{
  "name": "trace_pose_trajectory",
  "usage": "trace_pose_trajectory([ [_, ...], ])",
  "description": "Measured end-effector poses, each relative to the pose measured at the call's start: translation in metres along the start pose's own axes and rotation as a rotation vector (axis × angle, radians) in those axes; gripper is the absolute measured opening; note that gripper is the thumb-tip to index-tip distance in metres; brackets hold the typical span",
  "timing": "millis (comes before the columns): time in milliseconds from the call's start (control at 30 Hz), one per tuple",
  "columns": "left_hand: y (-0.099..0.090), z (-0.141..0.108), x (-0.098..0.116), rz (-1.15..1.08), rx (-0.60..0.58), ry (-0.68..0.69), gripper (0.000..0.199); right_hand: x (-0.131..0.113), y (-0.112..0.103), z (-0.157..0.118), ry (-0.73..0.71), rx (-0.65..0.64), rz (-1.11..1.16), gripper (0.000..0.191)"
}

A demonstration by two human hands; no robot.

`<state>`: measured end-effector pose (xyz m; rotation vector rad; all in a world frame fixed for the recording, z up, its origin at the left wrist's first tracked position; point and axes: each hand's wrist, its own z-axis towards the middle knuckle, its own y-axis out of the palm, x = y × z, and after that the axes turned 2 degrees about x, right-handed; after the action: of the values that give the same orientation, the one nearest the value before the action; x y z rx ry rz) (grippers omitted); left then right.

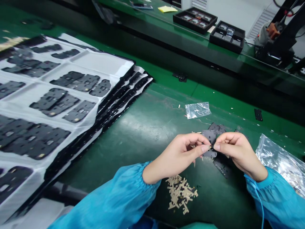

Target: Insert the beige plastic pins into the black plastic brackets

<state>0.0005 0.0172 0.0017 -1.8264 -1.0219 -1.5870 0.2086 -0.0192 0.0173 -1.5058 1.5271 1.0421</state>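
Note:
My left hand (177, 154) and my right hand (238, 149) meet thumb to thumb, both with closed, pinching fingers. A tiny yellowish bit shows between the fingertips, too small to name. Right at the fingers is a flat dark plate (209, 136) with small cutouts; whether a hand grips it or it only lies beneath cannot be made out. More dark plates (221, 167) lie on the table under and behind my right hand. Below my left wrist is a loose pile of short tan strips (182, 192), and a few strips show near its fingers.
Stacked white-lined trays (87, 62) with dark plates fill the left side. A small clear bag (197, 110) lies beyond my hands, a larger clear bag (281, 162) at right. Black compartment boxes (194, 19) stand on the raised back shelf, near a machine (274, 41).

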Motion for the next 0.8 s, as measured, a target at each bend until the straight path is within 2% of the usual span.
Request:
trace_pose_trajectory([
  [100,-0.0018,0.0005,0.0014,-0.010,-0.027,-0.034,0.019,0.0000,0.0007,0.0005,0.008,-0.001,-0.015,0.015],
  [367,-0.0047,-0.0003,0.0014,0.036,-0.026,0.011,0.014,-0.0031,0.0027,-0.0007,-0.002,0.017,-0.058,0.015],
  [800,-0.0073,-0.0023,0.0070,0.262,-0.050,0.196,0.015,0.0005,0.0039,-0.0001,0.050,-0.018,-0.076,0.015],
])
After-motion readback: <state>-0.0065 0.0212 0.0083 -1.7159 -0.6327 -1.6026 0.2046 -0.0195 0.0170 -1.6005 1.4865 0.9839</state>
